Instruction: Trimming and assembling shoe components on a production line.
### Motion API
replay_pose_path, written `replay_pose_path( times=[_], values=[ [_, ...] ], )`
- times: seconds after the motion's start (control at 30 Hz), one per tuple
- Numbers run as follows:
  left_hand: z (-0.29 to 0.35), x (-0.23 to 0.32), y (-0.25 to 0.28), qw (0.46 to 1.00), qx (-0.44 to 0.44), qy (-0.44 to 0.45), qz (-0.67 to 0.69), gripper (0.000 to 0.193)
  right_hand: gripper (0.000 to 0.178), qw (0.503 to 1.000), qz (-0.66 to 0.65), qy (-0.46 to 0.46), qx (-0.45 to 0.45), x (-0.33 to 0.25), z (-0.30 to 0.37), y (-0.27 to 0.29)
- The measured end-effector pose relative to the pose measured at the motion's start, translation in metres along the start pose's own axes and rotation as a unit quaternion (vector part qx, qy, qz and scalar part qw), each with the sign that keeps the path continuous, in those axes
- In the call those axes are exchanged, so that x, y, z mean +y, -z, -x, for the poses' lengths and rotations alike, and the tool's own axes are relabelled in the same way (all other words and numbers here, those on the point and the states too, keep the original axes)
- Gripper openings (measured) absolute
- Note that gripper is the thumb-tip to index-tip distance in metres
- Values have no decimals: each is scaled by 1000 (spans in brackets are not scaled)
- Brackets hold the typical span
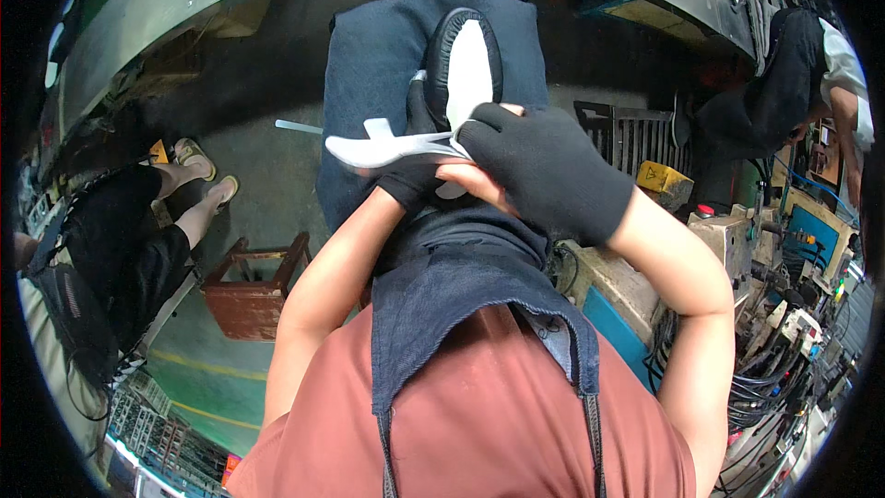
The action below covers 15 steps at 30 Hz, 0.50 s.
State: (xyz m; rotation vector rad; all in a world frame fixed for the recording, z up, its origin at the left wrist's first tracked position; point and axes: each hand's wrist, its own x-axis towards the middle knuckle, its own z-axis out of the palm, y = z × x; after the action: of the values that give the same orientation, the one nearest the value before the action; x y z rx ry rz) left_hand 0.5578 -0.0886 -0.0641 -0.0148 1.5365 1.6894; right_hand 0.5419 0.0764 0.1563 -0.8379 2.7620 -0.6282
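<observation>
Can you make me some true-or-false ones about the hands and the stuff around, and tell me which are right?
1. The left hand and right hand wear black gloves. True.
2. The white piece lies on the floor. False: the right hand holds it.
3. The apron is bright yellow. False: it is dark blue.
4. A brown stool is on the left. True.
5. A yellow box is on the left. False: it is on the right.
</observation>
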Motion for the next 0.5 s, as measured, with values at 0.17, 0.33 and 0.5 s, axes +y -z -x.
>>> replay_pose_path(
  times=[0.17, 0.33, 0.5],
  values=[
    [16, 24, -7, 943, 155, -213, -202, 131, 50, 933, -179, -294, -103, 40, 23, -19],
    [38, 49, -11, 970, 111, -194, -95, 126, 63, 677, -547, -486, 75, 39, 102, -100],
    [29, 139, -4, 988, 65, -107, 85, 86, 56, 757, -399, -486, 178, 40, 101, -195]
  ],
)
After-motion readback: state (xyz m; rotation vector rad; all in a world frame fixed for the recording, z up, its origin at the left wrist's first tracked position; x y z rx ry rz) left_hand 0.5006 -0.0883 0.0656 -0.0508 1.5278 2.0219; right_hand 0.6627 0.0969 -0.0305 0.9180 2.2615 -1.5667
